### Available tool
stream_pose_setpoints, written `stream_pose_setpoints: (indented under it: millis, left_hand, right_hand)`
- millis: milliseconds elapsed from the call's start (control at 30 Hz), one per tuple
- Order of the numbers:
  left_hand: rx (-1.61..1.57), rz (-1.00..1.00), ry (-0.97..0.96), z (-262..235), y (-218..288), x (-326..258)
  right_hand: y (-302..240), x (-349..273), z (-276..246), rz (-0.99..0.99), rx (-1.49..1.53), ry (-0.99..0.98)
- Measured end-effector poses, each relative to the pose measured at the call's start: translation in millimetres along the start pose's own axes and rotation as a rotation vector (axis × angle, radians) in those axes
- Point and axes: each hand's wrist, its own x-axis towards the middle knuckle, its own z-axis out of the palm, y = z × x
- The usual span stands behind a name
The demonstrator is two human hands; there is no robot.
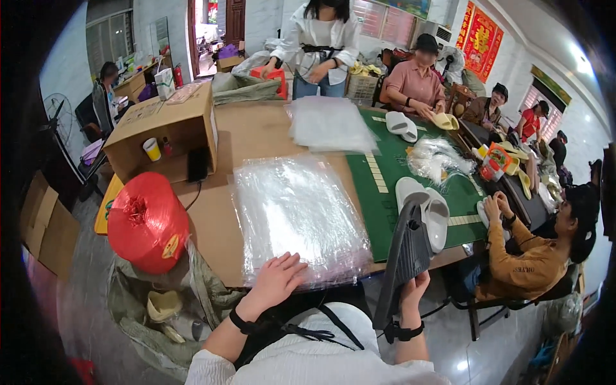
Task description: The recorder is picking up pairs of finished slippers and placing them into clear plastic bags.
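My left hand (276, 280) lies on the near edge of a stack of clear plastic bags (295, 208), fingers stretched out and fairly flat. My right hand (414, 294) is closed around the lower end of a pair of dark grey slippers (410, 247), held up at the table's near edge. One grey slipper shows its upper strap, the other its side; part of my grip is hidden behind them. Just past the grey pair, partly covered by it, a pair of white slippers (437, 221) sits on the green mat (367, 215).
Another bag stack (330, 125) lies farther back. Left are an open cardboard box (163, 131), a red twine roll (147, 221) and a woven sack (138, 314) holding slippers. Clear plastic ties (439, 159) and more white slippers (401, 126) are on the mat. Several people work around the table.
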Motion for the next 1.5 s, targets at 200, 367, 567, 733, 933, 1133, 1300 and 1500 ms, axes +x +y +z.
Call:
stream_pose_setpoints:
  millis: [200, 367, 567, 733, 933, 1133, 1300, 1500]
  left_hand:
    - [-0.605, -0.391, 0.185, 13.5, -29.9, 14.2]
    - [-1.141, -0.518, 0.189, 8.5, -39.9, 22.3]
    - [-1.109, -0.530, 0.027, -12.0, -9.4, 29.4]
    - [-0.538, -0.124, 0.008, 3.4, -6.4, 21.2]
    - [-0.187, 0.039, 0.174, 19.3, -15.0, 20.6]
    - [-0.321, -0.231, 0.276, 11.4, -2.6, 27.9]
    - [-0.428, -0.267, 0.329, 3.2, 4.1, 33.1]
    - [-0.376, -0.112, 0.393, -16.1, 19.2, 35.4]
  right_hand:
    - [0.9, -7.6, 3.9, -0.092, -0.108, -0.042]
    - [-49.9, -8.3, 28.8, -0.330, -0.446, -0.211]
    - [-49.4, -19.0, 43.6, -0.319, -0.663, -0.356]
    - [-44.5, -12.7, 45.0, -0.193, -0.425, -0.257]
    - [-35.0, -8.8, 23.8, -0.103, -0.281, -0.150]
    - [-53.1, -8.9, 25.9, -0.228, -0.455, -0.294]
    - [-65.9, -26.7, 38.1, -0.336, -0.786, -0.846]
    - [-60.7, -31.8, 53.8, -0.236, -0.883, -0.952]
